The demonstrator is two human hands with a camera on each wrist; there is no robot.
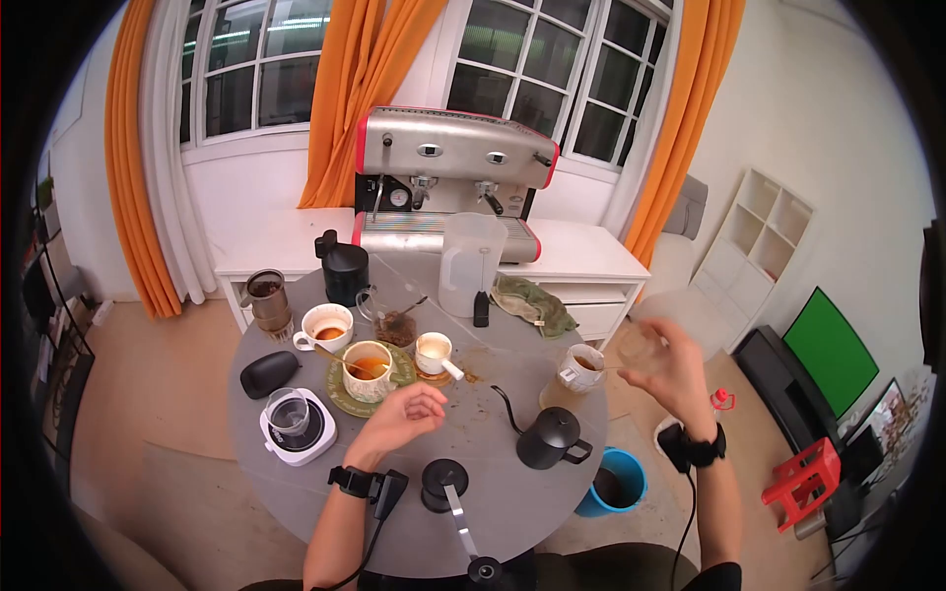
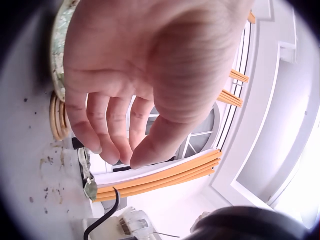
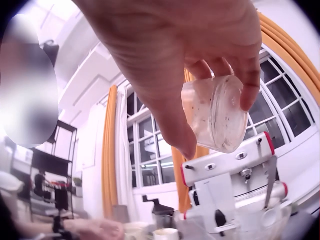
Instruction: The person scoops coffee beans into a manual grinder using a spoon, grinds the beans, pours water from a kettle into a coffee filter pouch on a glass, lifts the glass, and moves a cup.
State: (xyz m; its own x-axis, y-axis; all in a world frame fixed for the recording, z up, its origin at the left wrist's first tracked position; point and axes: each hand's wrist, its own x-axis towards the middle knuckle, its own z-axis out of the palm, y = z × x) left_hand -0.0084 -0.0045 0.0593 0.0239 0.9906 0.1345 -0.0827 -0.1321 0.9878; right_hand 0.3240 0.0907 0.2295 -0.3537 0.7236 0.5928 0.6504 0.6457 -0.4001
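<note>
My right hand (image 1: 678,379) is raised off the right side of the table and grips a small clear cup (image 3: 220,115) between thumb and fingers. The cup is tipped on its side, with dark specks on its wall. Just left of it, a white container with brown contents (image 1: 583,362) stands at the table's right edge. My left hand (image 1: 406,419) hovers over the table, fingers loosely bent and holding nothing. Nearest to it are a cup of amber liquid (image 1: 369,382) on a green plate (image 1: 345,402), with a spoon in it, and a white handled cup (image 1: 434,350).
On the round grey table (image 1: 394,522) stand a black kettle (image 1: 552,438), a hand grinder (image 1: 445,485), a scale (image 1: 298,443) bearing a clear cup, and a tall translucent pitcher (image 1: 468,261). A blue bucket (image 1: 619,481) is on the floor. Behind is an espresso machine (image 1: 453,148).
</note>
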